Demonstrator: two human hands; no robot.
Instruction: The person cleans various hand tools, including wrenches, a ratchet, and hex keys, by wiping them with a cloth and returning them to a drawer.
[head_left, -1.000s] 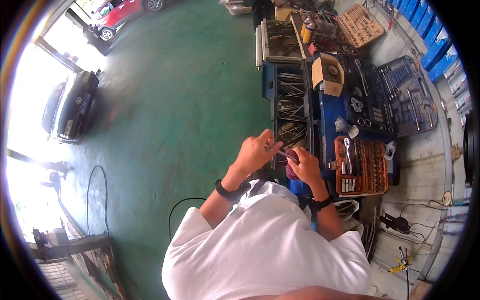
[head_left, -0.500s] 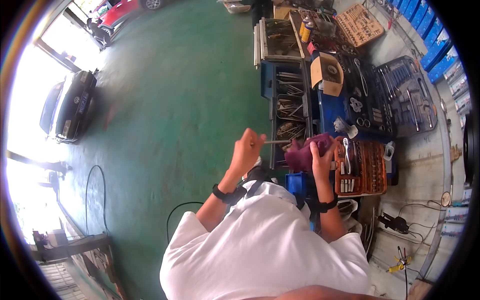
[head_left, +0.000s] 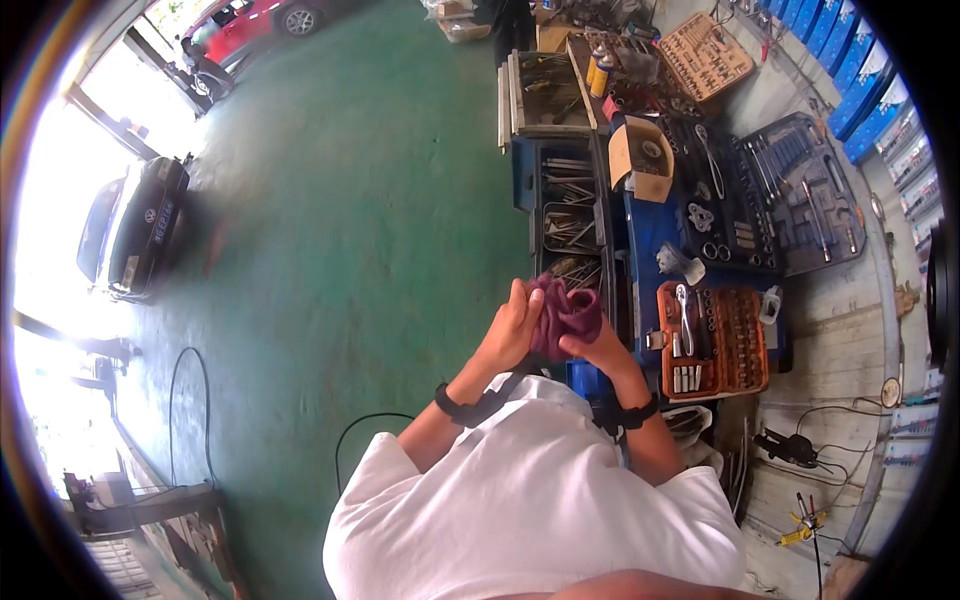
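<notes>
A crumpled purple cloth (head_left: 566, 318) is bunched between my two hands, in front of my body. My left hand (head_left: 512, 325) closes on its left side, thumb and fingers pressed into the folds. Around its lower right side curls my right hand (head_left: 600, 350). The thin metal rod seen earlier does not show now; the cloth or my fingers may hide it. Just beyond the cloth is an open drawer (head_left: 545, 240) with trays of long metal tools. To the right of my right hand lies an orange socket set case (head_left: 713, 385), open, with a ratchet (head_left: 685, 320) inside.
A blue-topped workbench (head_left: 650, 225) carries a cardboard box (head_left: 640, 160), a dark tool tray (head_left: 720, 190) and a grey tool case (head_left: 805, 190). Spray cans (head_left: 600, 78) stand farther back. A blue bin (head_left: 587, 378) is below my hands. Cars (head_left: 148, 225) stand across the green floor (head_left: 350, 220).
Both hands have come together. The cloth moved left, and my left hand moved right onto it. The metal rod in my left hand is no longer visible. The view shifted slightly.
</notes>
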